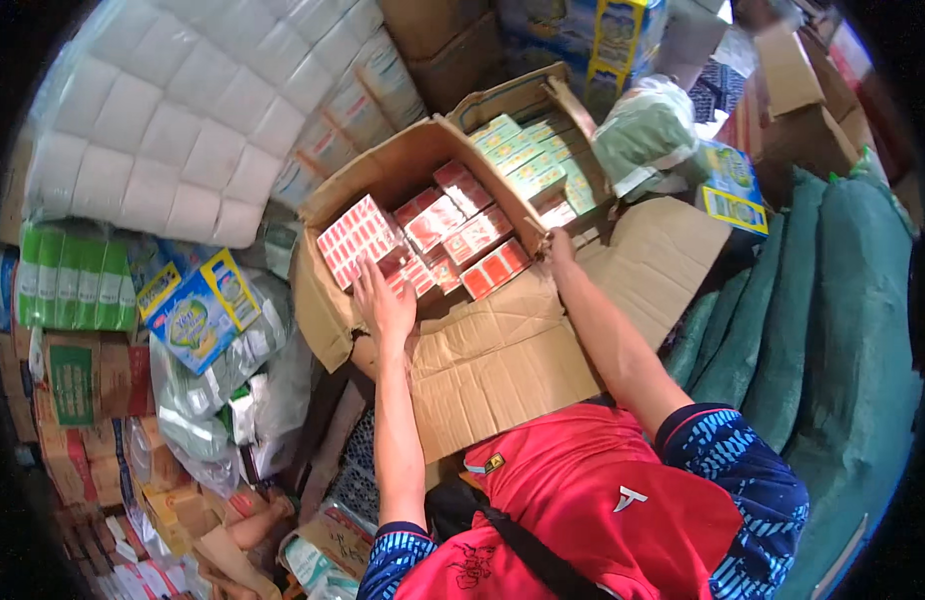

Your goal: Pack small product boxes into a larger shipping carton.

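Note:
An open cardboard carton (492, 360) stands before me, its near flap folded down toward my body. Inside are several shrink-wrapped packs of small red-and-white boxes (477, 234). My left hand (384, 296) lies at the near edge of the leftmost red-and-white pack (357, 238), fingers apart and touching it; whether it grips the pack does not show. At the carton's right corner, my right hand (560, 251) has its fingers closed around the cardboard edge. Directly behind to the right, a second open carton (500, 97) holds pale green-and-yellow small boxes (537, 154).
Plastic-wrapped white paper packs (162, 127) are piled at upper left. Blue-and-yellow boxes (196, 322) lie on plastic-wrapped goods at left. Long green wrapped bundles (856, 300) stand at right, near a loose cardboard flap (665, 262). Part of another person's arm (260, 521) shows at lower left.

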Demonstrator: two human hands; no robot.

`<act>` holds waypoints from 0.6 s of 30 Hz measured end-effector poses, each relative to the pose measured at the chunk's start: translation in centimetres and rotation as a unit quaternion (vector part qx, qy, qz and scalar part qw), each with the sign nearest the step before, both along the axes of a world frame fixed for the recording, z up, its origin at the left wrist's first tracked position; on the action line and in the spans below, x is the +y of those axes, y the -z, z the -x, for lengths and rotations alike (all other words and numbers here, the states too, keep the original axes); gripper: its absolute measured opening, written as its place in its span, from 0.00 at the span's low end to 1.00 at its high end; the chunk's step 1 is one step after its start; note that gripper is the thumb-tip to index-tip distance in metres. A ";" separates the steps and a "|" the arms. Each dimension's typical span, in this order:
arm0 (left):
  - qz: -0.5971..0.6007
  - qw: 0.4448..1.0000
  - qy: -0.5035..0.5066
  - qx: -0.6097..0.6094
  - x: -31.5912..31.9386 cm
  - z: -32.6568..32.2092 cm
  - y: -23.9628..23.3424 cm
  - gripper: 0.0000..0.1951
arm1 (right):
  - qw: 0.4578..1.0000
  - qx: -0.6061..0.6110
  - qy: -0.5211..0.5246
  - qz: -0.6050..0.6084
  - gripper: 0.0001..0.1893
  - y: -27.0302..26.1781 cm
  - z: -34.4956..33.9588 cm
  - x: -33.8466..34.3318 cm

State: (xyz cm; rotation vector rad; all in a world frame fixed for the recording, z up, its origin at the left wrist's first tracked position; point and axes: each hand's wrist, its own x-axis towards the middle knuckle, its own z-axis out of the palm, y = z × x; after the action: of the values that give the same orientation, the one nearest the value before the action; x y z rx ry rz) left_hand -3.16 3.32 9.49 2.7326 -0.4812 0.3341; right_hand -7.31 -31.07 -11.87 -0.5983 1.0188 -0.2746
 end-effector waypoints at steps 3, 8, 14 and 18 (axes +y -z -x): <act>-0.005 0.999 -0.037 -0.006 2.5 0.6 0.5 0.43 | 0.999 0.016 0.028 0.007 0.13 -3.3 -0.5 4.8; 0.017 1.000 -0.014 -0.016 0.4 -0.2 0.4 0.41 | 0.982 0.081 0.026 0.166 0.10 -4.4 0.0 2.9; 0.133 0.986 -0.006 -0.096 -1.0 -3.4 1.1 0.38 | 0.985 0.133 0.061 0.090 0.17 -4.4 -0.3 1.1; 0.091 0.989 -0.065 -0.097 1.4 -8.1 -0.1 0.42 | 0.982 0.168 0.029 0.087 0.15 -6.4 -0.4 3.0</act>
State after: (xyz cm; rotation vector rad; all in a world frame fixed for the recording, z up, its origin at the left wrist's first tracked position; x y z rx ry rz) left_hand 4.93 4.75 9.58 2.5698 -0.3040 0.6500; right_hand -6.92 -28.04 -5.45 -0.7920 1.3478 -0.3223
